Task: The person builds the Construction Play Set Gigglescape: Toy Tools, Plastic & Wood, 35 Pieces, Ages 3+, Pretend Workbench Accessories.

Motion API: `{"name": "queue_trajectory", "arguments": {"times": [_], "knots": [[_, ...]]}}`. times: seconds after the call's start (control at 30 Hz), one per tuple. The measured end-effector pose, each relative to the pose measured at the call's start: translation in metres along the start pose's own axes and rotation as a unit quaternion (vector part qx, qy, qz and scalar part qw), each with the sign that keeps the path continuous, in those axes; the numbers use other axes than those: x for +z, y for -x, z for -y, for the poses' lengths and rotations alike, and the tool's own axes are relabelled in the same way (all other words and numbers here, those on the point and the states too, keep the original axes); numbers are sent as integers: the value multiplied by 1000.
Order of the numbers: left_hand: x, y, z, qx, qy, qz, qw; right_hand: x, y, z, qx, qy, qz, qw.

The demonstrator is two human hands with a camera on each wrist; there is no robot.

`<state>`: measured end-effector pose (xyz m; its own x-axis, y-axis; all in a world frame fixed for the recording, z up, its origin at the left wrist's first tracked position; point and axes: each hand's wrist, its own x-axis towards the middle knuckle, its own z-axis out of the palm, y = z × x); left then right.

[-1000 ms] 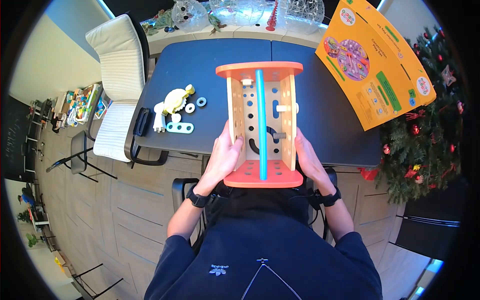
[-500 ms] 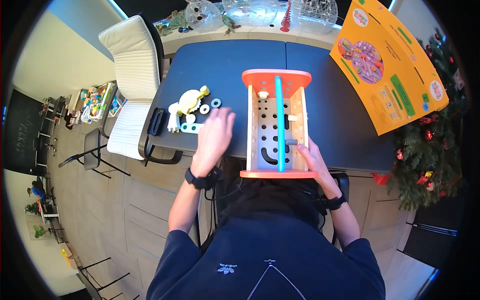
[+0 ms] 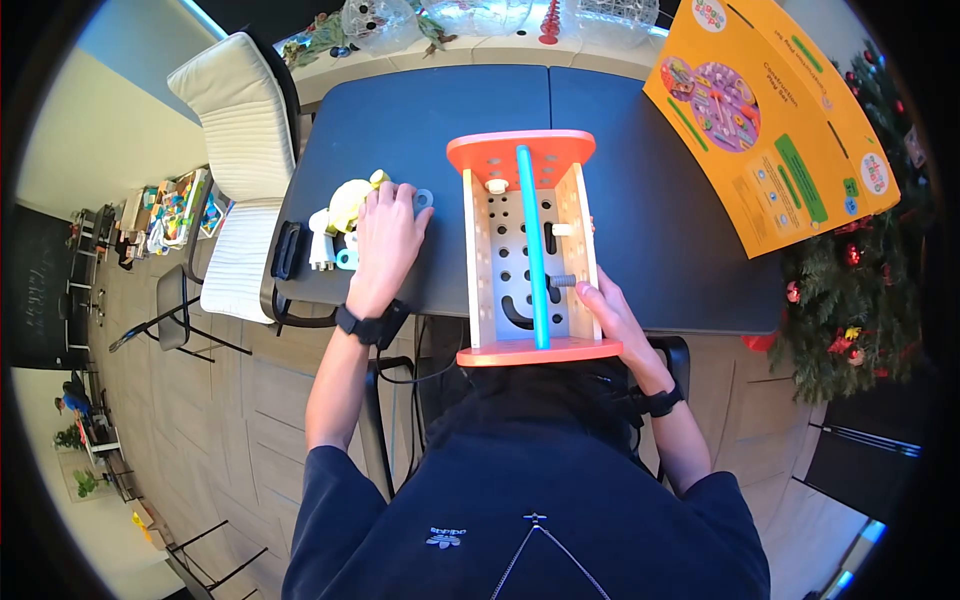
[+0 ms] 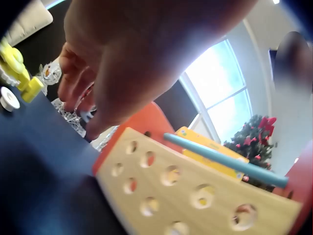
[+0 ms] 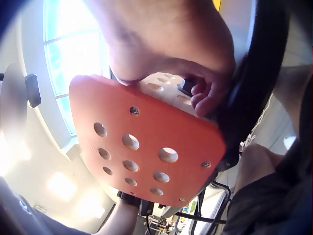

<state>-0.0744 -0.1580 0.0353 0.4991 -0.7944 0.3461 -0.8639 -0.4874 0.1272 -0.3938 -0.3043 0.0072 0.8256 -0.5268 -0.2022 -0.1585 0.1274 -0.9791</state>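
Note:
A wooden toy toolbox [image 3: 481, 260] with red ends and a blue rod handle [image 3: 533, 240] stands at the table's near edge. My right hand [image 3: 618, 322] grips its right side wall, thumb beside a grey threaded bolt [image 3: 563, 281]. In the right wrist view, the fingers curl near the dark hexagonal bolt head [image 5: 186, 86] outside that wall. Left of the toolbox, my left hand [image 3: 388, 242] pinches a grey-blue ring [image 3: 425, 197] between thumb and fingertips. Beneath and beside that hand lie yellow toy parts [image 3: 347, 207] and a pale green strip [image 3: 346, 260], partly hidden.
A black case [image 3: 288, 250] lies on the table's left edge. An orange cardboard box [image 3: 770, 130] stands at the right, near a decorated Christmas tree [image 3: 840, 320]. A white cushioned chair [image 3: 235, 130] is at the left, and glass decorations [image 3: 385, 25] line the back ledge.
My left hand has left the toolbox wall, reached left to the small parts and taken the ring. The right hand stays on the toolbox, its thumb now inside the wall.

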Motion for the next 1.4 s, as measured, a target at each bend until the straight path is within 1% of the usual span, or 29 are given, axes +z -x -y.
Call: {"name": "queue_trajectory", "arguments": {"times": [0.03, 0.13, 0.2, 0.23, 0.33, 0.37, 0.47, 0.5, 0.6, 0.7, 0.8, 0.9, 1.0, 1.1, 1.2, 1.3, 1.4], "knots": [[-12, 1, -9, -4, 48, 9, 999, -2, 0, 2, -3, 3, 9, 1000], [-54, 9, -43, 40, 189, -3, 981, -7, -1, 2, -9, 11, 25, 1000], [-68, 16, -58, 122, 189, 7, 974, -7, 0, 0, -11, 14, 25, 1000], [-68, 19, -62, 154, 190, 48, 969, -6, 1, -1, -13, 14, 21, 1000], [-64, 21, -83, 242, 131, 110, 955, -7, 0, -3, -16, 23, 13, 1000], [-60, 20, -89, 256, 133, 122, 950, -6, 1, -3, -16, 27, 11, 999], [-45, 16, -100, 307, 27, 222, 925, -5, 2, -2, -15, 12, 5, 1000], [-42, 14, -102, 342, 1, 211, 916, -4, 1, -3, -18, 15, 4, 1000], [-33, 11, -109, 342, 106, 207, 911, -5, 2, -4, -20, 23, 1, 1000], [-31, 4, -112, 318, 109, 269, 902, -6, 1, -4, -18, 29, 3, 999], [-22, 5, -112, 323, 131, 219, 911, -6, 2, -4, -27, 29, 0, 999], [-24, 6, -112, 332, 129, 201, 913, -5, 2, -3, -31, 29, -4, 999], [-23, 5, -118, 333, 88, 262, 902, -5, 2, -2, -32, 34, -2, 999], [-15, 4, -114, 382, 131, 199, 893, -6, 2, -3, -36, 29, -3, 999], [-11, 3, -114, 387, 198, 166, 885, -5, 2, -3, -31, 27, -4, 999], [-7, 2, -113, 368, 239, 173, 882, -5, 2, -3, -39, 29, -8, 999], [-15, -5, -114, 294, 260, 296, 871, -5, 2, -4, -46, 29, -11, 998]]}}
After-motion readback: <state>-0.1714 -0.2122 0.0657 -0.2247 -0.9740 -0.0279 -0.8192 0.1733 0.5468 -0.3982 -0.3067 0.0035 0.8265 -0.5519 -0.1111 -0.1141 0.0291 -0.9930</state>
